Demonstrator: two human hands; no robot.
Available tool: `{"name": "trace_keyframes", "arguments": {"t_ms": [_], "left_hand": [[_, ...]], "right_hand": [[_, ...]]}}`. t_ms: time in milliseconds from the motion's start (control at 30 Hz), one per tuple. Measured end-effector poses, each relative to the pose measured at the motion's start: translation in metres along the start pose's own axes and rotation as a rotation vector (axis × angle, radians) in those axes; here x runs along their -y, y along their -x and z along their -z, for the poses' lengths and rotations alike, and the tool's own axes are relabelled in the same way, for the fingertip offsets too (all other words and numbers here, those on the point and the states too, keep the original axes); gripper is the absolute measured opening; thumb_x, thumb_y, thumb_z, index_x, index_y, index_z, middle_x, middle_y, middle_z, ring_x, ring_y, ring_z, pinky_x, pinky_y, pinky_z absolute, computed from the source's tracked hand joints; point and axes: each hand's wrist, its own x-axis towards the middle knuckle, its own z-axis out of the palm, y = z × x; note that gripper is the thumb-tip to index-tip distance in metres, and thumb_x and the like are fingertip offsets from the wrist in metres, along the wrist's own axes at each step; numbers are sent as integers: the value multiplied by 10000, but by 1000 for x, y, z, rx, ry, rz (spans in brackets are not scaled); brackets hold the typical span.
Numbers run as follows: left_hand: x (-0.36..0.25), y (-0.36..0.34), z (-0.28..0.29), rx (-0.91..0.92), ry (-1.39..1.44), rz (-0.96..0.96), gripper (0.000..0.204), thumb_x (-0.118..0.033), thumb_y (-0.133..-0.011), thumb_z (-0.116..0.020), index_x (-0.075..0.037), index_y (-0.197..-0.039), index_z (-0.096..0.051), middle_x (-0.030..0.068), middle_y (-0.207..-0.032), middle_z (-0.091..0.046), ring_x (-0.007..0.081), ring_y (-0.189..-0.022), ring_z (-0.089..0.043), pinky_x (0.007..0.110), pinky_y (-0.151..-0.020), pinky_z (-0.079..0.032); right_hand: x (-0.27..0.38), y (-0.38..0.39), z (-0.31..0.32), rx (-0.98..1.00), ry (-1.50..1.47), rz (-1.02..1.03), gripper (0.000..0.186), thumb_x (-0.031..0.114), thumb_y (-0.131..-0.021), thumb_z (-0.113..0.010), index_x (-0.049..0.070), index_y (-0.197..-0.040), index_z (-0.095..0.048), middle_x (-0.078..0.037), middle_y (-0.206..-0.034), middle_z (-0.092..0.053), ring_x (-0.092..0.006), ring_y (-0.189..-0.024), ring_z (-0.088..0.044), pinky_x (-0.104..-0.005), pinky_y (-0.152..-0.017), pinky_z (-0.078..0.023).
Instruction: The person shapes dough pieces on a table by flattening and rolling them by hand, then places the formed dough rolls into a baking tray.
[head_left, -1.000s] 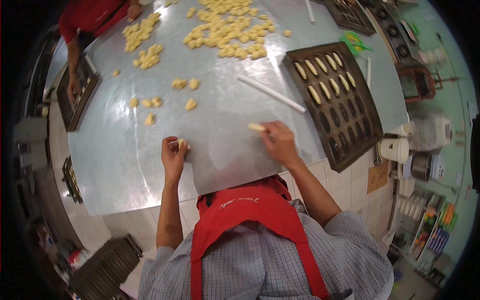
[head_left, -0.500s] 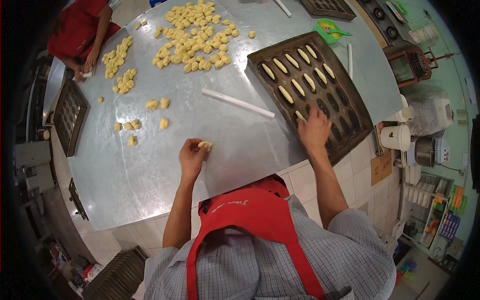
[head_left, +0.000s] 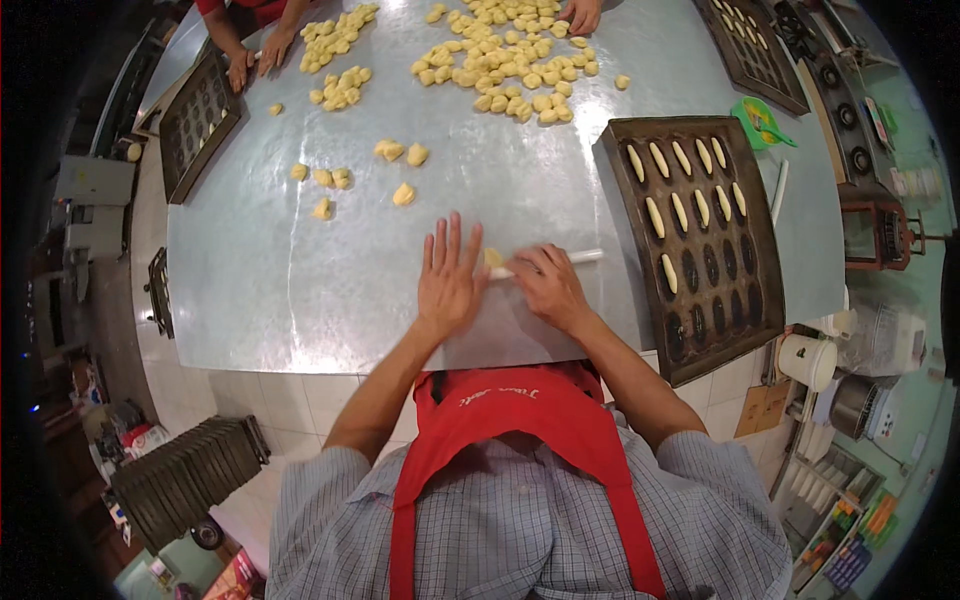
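A slim white rolling pin (head_left: 587, 256) lies crosswise on the metal table in front of me. My right hand (head_left: 550, 287) is curled over it, its fingers slightly blurred. My left hand (head_left: 450, 285) is spread flat, fingers pointing away from me, beside the pin's left end. Between the hands a small flattened piece of yellow dough (head_left: 493, 257) shows at the pin's far side, partly covered. To the right is a dark baking tray (head_left: 690, 375) with oval hollows. Its two far rows hold dough fingers, and a single dough finger (head_left: 669, 273) lies in the third row.
Several dough lumps (head_left: 403, 194) lie beyond my left hand, with a big cluster of dough balls (head_left: 500, 70) farther back. Another person's hands (head_left: 255, 62) work at the far left by a second tray (head_left: 198, 130). A green bowl (head_left: 757, 125) stands behind my tray.
My right hand has left the tray, where a dough finger now lies in the third row, and come to the rolling pin. The pin is nearer me. My left hand has opened from its pinch on dough.
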Motion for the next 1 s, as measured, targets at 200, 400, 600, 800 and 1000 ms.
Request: {"name": "trace_keyframes", "arguments": {"t_ms": [200,400,600,800,1000], "left_hand": [[29,-64,2,-119,-269,4,767,-367,-1077,-610,-107,-1754,-360,214,-1839,-253,441,-1698,-217,603,-1375,-129],[-8,55,-7,166,-67,-41,762,-339,-1055,-643,-66,-1723,-398,139,-1831,-312,387,-1699,-249,601,-1370,-172],[-6,56,-19,78,297,-169,640,-165,-976,-715,13,-1567,-546,247,-1558,-570,430,-1459,-525,544,-1229,-402],[-13,19,-14,-69,151,-42,568,-179,-993,-667,39,-1511,-581,238,-1526,-585,404,-1432,-540,526,-1195,-422],[-14,71,-9,-17,66,-213,517,-162,-970,-686,39,-1443,-624,212,-1468,-621,388,-1345,-577,504,-1140,-455]], "right_hand": [[-5,-49,-9,-94,69,-91,531,207,-937,-810,80,-1440,-695,-183,-1295,-660,-408,-1168,-623,-515,-1037,-512],[16,41,-8,109,78,-209,511,252,-894,-864,60,-1337,-695,-155,-1252,-667,-406,-1164,-610,-528,-1026,-489],[1,-17,-2,-40,292,-578,477,112,-871,-795,89,-1338,-699,-129,-1342,-684,-379,-1304,-579,-546,-1080,-451],[14,-7,-23,64,229,-52,499,114,-952,-634,51,-1443,-692,-115,-1368,-691,-353,-1292,-603,-531,-1076,-456],[30,3,-24,322,326,-73,274,107,-927,-653,96,-1173,-771,-68,-1228,-727,-321,-1171,-666,-493,-1014,-495]]}}
